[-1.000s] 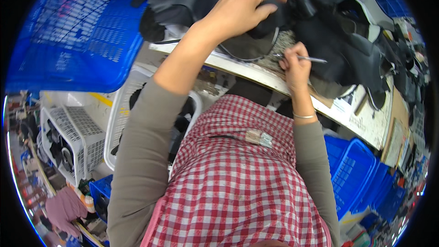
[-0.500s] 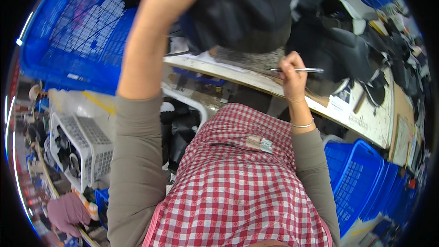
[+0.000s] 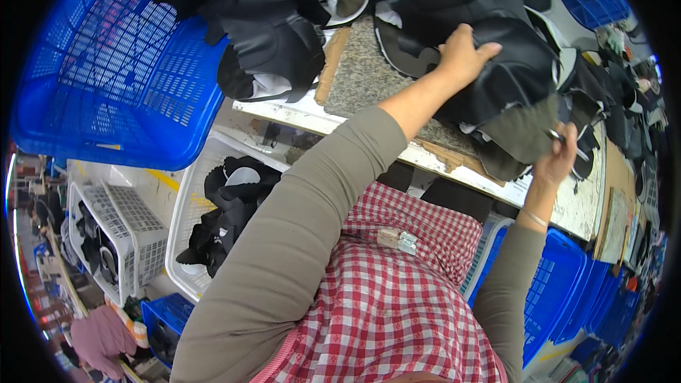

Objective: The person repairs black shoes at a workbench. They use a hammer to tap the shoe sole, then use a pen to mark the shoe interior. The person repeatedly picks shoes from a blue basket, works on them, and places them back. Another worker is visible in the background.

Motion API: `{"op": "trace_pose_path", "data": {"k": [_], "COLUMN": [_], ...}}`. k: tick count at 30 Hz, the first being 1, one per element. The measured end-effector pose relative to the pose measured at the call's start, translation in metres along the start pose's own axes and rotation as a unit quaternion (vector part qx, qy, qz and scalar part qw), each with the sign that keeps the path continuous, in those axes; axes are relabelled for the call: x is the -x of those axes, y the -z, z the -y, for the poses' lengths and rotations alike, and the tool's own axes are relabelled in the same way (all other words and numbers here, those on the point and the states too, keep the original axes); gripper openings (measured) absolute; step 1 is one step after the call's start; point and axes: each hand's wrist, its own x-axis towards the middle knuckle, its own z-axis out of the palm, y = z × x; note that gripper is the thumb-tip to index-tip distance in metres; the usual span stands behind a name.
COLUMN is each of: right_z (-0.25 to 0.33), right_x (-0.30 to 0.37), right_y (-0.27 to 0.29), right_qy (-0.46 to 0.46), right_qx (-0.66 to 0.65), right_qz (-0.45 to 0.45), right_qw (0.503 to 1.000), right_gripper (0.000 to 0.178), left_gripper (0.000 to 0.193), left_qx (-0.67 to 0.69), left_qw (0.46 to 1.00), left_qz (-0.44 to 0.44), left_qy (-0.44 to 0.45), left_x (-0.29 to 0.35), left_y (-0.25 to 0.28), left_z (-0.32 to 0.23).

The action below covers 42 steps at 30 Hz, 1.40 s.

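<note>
Black shoe uppers [image 3: 507, 46] lie heaped on the right of the worktable, some showing grey lining and white edges. My left hand [image 3: 461, 57] reaches across onto this heap, thumb and forefinger apart against the black material; its other fingers are partly hidden. My right hand [image 3: 557, 156] is closed around a slim silver pen [image 3: 555, 134], mostly covered by the fingers. It is beside the heap's near right edge, by a grey-lined flap [image 3: 521, 131]. More black uppers [image 3: 273, 42] rest on the table's left part, near a grey speckled slab [image 3: 362, 67].
A large blue crate [image 3: 177, 96] stands at the left of the table. Below it are a white basket of black pieces [image 3: 186, 223] and another white basket [image 3: 145, 220]. Blue baskets [image 3: 550, 287] stand at the lower right. The table's pale front edge [image 3: 284, 115] crosses before me.
My left hand has swung right and nearer, from the raised black upper to the right heap. That upper is out of my hand. My right hand has moved right and slightly down with the pen.
</note>
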Motion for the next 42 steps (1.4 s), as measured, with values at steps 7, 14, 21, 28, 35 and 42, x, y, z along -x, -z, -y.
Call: {"op": "trace_pose_path", "data": {"k": [7,14,21,28,35,42], "right_z": [-0.045,-0.099,-0.095,-0.024,0.011,0.026], "right_x": [0.044,0.082,0.03,-0.043,-0.016,0.004], "right_y": [-0.143,-0.187,-0.042,0.046,0.073,0.092], "right_qy": [-0.008,-0.011,-0.117,0.026,0.005,0.027], "right_qx": [0.032,0.097,0.148,0.003,-0.104,-0.244], "right_qz": [0.27,0.457,0.165,0.086,0.08,-0.223], "right_qw": [0.962,0.884,0.968,0.996,0.991,0.943], "right_gripper": [0.036,0.029,0.031,0.015,0.026,0.025], "left_gripper": [0.066,0.045,0.079,0.077,0.05,0.07], "left_qx": [-0.091,-0.059,-0.313,-0.209,-0.297,0.025], "left_qw": [0.984,0.974,0.914,0.897,0.891,0.943], "left_qz": [0.008,0.21,0.223,0.33,-0.105,-0.256], "left_qy": [-0.153,-0.064,-0.129,-0.205,-0.328,0.21], "left_x": [0.024,0.045,0.081,0.072,0.085,0.098], "left_y": [0.037,0.097,0.13,0.042,0.194,0.379], "left_z": [0.014,0.043,0.032,-0.003,0.003,0.055]}}
